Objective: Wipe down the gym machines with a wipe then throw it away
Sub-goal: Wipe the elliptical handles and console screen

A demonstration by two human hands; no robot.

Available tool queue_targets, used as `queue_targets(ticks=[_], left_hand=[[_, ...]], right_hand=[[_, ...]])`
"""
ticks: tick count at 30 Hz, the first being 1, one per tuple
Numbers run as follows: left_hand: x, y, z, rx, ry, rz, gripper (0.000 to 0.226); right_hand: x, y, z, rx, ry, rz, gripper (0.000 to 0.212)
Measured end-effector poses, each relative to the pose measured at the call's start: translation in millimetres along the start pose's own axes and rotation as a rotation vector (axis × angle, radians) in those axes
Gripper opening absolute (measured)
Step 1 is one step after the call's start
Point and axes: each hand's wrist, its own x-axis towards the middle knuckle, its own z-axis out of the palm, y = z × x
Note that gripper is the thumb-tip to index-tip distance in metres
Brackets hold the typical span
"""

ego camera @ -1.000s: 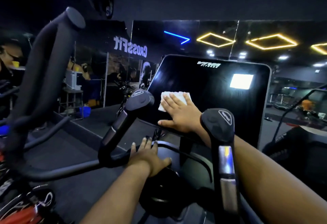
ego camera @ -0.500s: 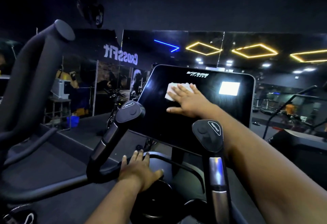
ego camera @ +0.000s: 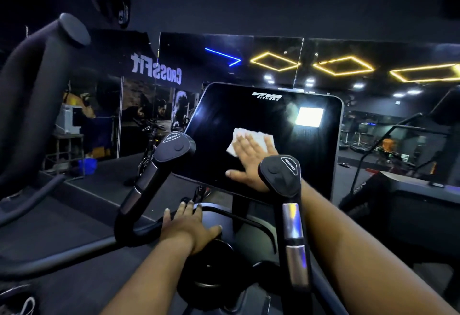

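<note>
White wipe [ego camera: 251, 140] pressed flat against black console screen [ego camera: 261, 120] by right hand [ego camera: 251, 162], fingers straight, left hand [ego camera: 189, 227] laid open on handlebar base [ego camera: 239, 217], resistance handles [ego camera: 281, 170] just in front of screen.

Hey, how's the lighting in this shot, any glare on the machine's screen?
Head view: dim room; a bright white rectangle of glare sits on the console screen upper right, above the wipe; wide-angle lens bends the edges.
</note>
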Motion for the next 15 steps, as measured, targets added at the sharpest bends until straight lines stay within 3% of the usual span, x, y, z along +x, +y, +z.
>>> queue_targets(ticks=[4, 6, 10, 13, 15], left_hand=[[-5, 1, -1, 0.017, -0.006, -0.007, 0.093], [-7, 2, -2, 0.019, -0.011, -0.008, 0.093], [-10, -1, 0, 0.025, -0.004, 0.0, 0.091], [-6, -4, 2, 0.016, -0.004, 0.01, 0.091], [-3, -5, 4, 0.013, 0.005, 0.011, 0.092]], right_hand=[[-34, -23, 29, 0.321, -0.057, -0.187, 0.107], [-43, -19, 38, 0.344, -0.04, -0.244, 0.115], [-32, 18, 15, 0.528, -0.1, -0.114, 0.113], [-16, 52, -7, 0.007, -0.111, -0.06, 0.091], [-3, 70, -27, 0.021, -0.11, 0.007, 0.092]])
